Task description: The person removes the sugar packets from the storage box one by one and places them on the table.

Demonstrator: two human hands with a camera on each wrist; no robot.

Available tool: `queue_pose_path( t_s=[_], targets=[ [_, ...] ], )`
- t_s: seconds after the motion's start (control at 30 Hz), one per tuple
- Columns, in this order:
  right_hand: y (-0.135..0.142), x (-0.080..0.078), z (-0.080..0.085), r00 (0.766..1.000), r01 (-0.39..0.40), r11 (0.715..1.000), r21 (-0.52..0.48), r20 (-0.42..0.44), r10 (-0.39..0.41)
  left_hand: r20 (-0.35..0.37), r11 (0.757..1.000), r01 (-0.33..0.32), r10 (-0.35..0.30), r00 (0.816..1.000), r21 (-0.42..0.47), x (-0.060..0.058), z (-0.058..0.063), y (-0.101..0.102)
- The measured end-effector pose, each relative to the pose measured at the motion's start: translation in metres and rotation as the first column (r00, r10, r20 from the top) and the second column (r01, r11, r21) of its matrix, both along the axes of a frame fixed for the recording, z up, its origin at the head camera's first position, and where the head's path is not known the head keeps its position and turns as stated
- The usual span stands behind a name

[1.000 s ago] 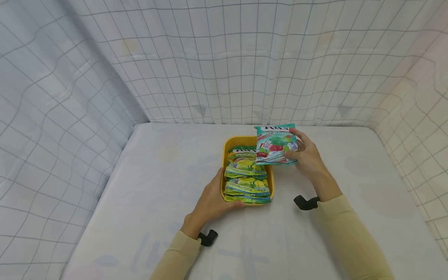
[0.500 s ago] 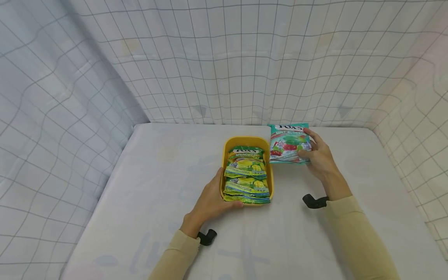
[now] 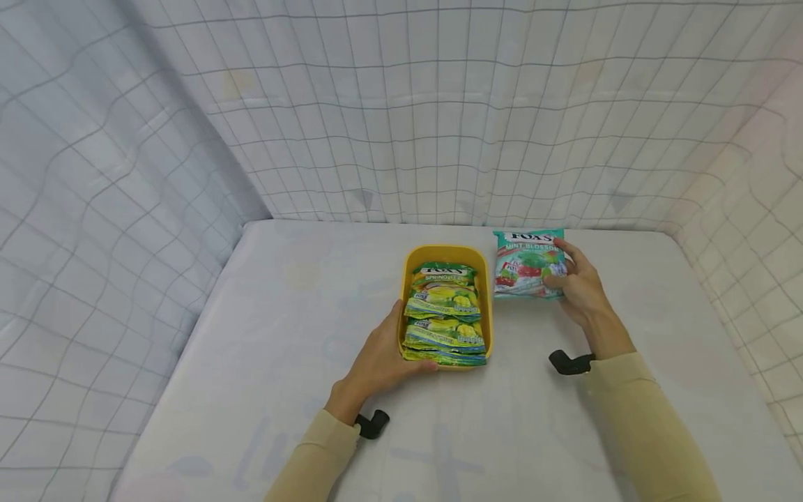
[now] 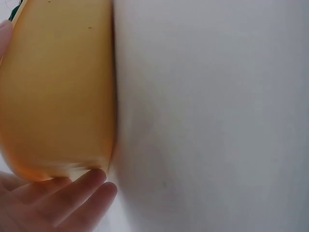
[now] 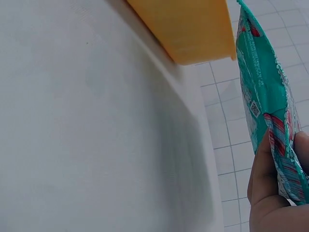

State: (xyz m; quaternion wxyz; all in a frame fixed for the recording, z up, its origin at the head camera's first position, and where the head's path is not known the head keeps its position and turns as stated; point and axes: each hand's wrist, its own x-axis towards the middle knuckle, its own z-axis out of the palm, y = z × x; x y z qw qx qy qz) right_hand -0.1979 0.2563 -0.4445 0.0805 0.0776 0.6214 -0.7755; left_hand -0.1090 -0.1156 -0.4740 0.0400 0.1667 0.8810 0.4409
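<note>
A teal bag of Fox's Mint Blossom candy [image 3: 529, 265] is pinched at its right edge by my right hand [image 3: 585, 289], between thumb and fingers. In the right wrist view the candy bag [image 5: 268, 92] hangs above the white surface, its shadow below. A yellow plastic tray [image 3: 487, 307] stands to its left, with several green and yellow Spring Tea candy bags [image 3: 444, 296] in it. My left hand [image 3: 379, 359] holds the tray's near left corner, thumb along the front rim. The left wrist view shows its fingers [image 4: 72, 198] against the tray wall.
A white-covered table [image 3: 301, 335] lies under everything. White curtains [image 3: 452, 125] with a grid pattern rise behind it and on both sides. The tray is near the table's back edge.
My right hand has carried the teal candy bag rightward, from over the tray's back right corner to beside it, then slightly lower. My left hand has stayed at the tray.
</note>
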Motion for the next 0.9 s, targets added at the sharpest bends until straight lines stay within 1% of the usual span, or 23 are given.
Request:
queue_pose_path(
  t_s=[0.13,0.3,0.47,0.67,0.8,0.9],
  targets=[
    [0.001,-0.001,-0.008,1.0,-0.004,1.0,0.017,0.021,0.003,0.004,1.0,0.007,-0.007,1.0,0.0,0.0,0.0,0.0],
    [0.0,-0.002,-0.017,0.999,-0.02,0.998,0.057,0.034,0.018,0.022,0.999,-0.003,0.003,1.0,-0.032,0.001,0.0,0.001],
    [-0.001,-0.002,-0.021,0.999,-0.024,0.993,0.113,0.048,0.019,0.024,0.998,-0.006,0.008,1.0,-0.065,0.002,0.002,0.001],
    [0.0,-0.003,-0.026,0.997,-0.039,0.988,0.151,0.073,0.028,0.035,0.996,-0.008,0.011,0.999,-0.091,0.001,0.001,0.001],
    [0.0,-0.004,-0.029,0.995,-0.054,0.981,0.184,0.091,0.038,0.028,0.995,-0.003,0.006,1.0,-0.095,0.0,0.0,0.001],
    [-0.001,-0.002,-0.033,0.995,-0.055,0.975,0.214,0.098,0.034,0.016,0.996,-0.005,0.006,1.0,-0.085,0.002,-0.001,0.001]
  ],
)
